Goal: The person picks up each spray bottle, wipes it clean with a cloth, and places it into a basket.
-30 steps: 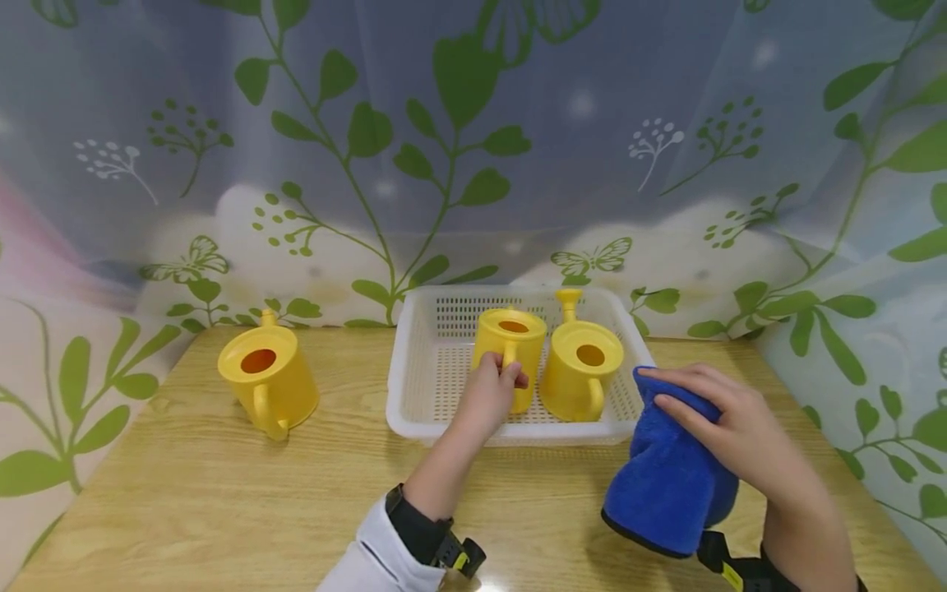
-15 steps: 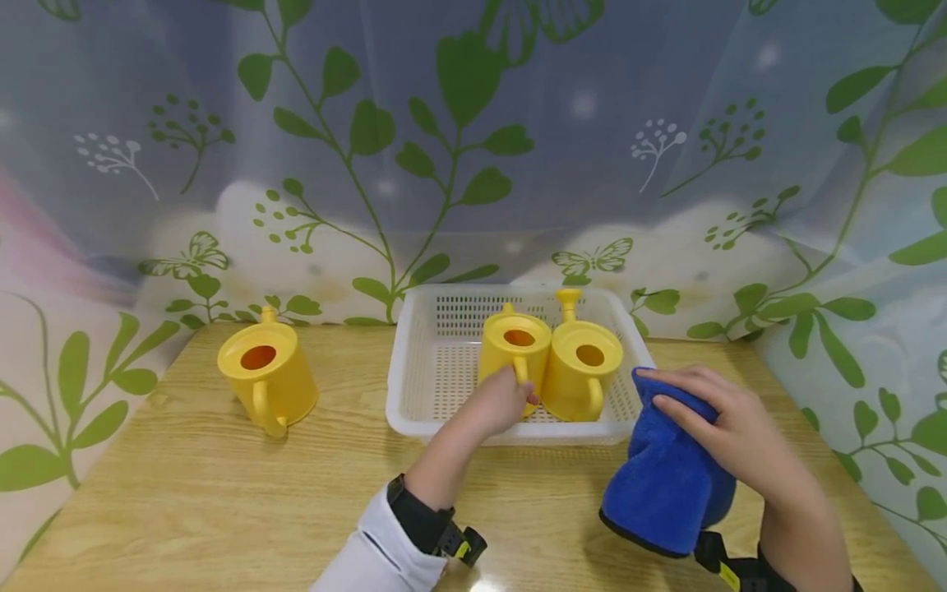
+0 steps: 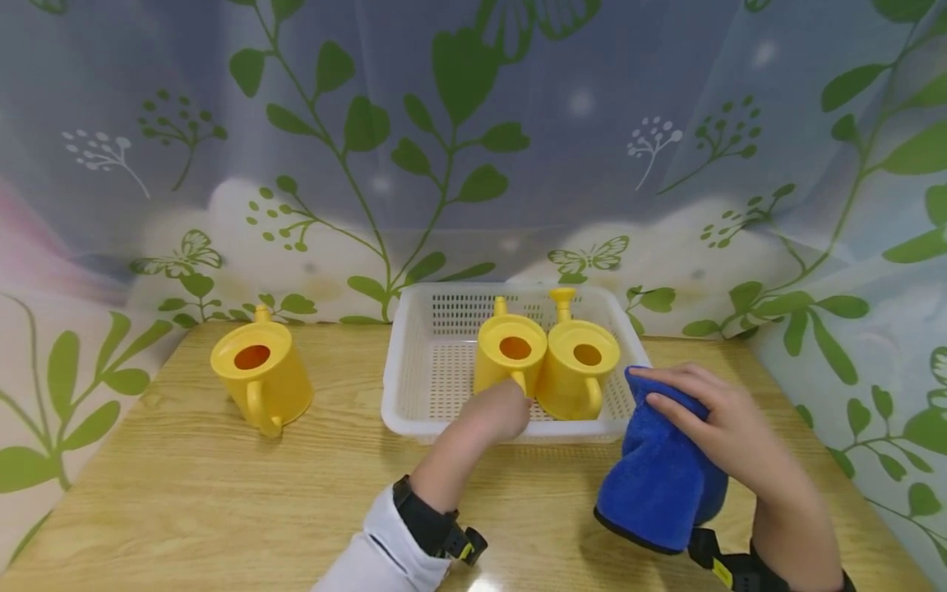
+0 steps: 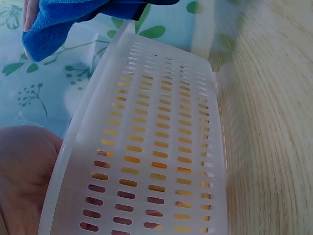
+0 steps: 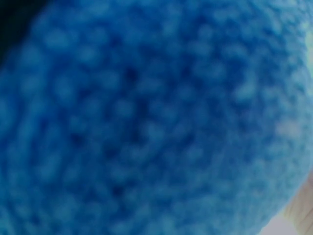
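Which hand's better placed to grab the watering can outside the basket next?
Probably the left hand: it's nearer that watering can, though it's at another can inside the basket. The right hand is farther away and holds the blue cloth.

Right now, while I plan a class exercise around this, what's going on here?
A person's left grip seems to hold a yellow watering can by its handle in the white basket, contact hidden. A second yellow can stands beside it there. The right grip holds a blue cloth near the basket's right end. A third yellow can stands on the table, to the left.
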Action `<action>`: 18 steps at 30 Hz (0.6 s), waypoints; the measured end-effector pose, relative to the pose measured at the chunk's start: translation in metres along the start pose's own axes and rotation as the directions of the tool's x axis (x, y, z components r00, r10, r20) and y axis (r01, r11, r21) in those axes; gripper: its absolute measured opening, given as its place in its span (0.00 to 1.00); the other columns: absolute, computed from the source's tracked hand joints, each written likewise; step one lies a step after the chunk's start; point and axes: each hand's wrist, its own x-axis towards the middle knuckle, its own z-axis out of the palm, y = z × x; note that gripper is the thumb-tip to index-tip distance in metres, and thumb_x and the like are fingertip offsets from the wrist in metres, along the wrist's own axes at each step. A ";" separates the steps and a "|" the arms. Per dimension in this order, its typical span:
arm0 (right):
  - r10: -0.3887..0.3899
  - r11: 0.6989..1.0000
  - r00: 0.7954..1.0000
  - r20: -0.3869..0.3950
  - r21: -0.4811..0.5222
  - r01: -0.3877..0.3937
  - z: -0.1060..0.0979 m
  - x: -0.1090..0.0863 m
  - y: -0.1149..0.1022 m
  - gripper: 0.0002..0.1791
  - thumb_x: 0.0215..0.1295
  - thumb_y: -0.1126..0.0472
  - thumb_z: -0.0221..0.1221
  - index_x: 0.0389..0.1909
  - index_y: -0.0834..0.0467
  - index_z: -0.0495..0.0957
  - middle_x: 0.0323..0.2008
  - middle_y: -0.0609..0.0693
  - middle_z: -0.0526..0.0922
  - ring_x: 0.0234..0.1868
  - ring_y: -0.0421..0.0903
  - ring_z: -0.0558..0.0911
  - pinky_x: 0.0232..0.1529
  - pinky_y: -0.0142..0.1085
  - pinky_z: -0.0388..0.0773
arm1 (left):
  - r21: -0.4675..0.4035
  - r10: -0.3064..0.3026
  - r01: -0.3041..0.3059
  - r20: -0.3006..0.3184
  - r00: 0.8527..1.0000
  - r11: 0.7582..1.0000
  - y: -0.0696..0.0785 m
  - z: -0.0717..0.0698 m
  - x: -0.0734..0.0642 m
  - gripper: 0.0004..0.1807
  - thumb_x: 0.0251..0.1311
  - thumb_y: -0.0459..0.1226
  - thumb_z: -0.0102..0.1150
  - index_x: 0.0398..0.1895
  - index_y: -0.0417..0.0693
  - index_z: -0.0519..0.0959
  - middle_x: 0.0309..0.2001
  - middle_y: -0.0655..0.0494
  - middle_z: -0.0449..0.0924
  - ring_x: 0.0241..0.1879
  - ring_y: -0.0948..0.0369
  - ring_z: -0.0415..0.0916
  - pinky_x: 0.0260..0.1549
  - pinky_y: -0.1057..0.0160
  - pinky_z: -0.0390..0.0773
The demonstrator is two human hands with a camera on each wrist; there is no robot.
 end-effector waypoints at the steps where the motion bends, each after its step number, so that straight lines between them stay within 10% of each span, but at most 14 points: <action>1: 0.001 1.000 1.000 -0.002 0.000 -0.001 0.000 0.000 0.000 0.18 0.67 0.61 0.60 0.56 0.43 0.79 0.45 0.43 0.82 0.47 0.27 0.73 0.44 0.27 0.71 | 0.022 0.001 0.000 -0.010 1.000 1.000 0.001 0.001 0.000 0.18 0.73 0.41 0.45 0.21 0.48 0.71 0.18 0.57 0.64 0.18 0.61 0.62 0.19 0.67 0.63; 12: 0.042 0.999 0.999 0.012 0.008 -0.042 -0.002 -0.004 0.004 0.17 0.68 0.59 0.58 0.57 0.43 0.79 0.46 0.44 0.82 0.48 0.29 0.73 0.46 0.30 0.72 | 0.254 0.005 0.048 -0.203 0.979 0.966 0.004 0.003 -0.009 0.19 0.71 0.51 0.47 0.39 0.45 0.75 0.20 0.54 0.72 0.22 0.56 0.72 0.21 0.61 0.70; 18: 0.030 1.000 0.999 0.013 0.000 -0.030 -0.003 -0.001 0.004 0.17 0.69 0.59 0.58 0.57 0.44 0.78 0.47 0.46 0.82 0.49 0.33 0.74 0.46 0.34 0.73 | 0.253 0.071 0.032 -0.386 0.920 0.967 -0.012 -0.012 -0.031 0.26 0.70 0.51 0.49 0.59 0.41 0.70 0.23 0.51 0.79 0.20 0.55 0.76 0.21 0.60 0.74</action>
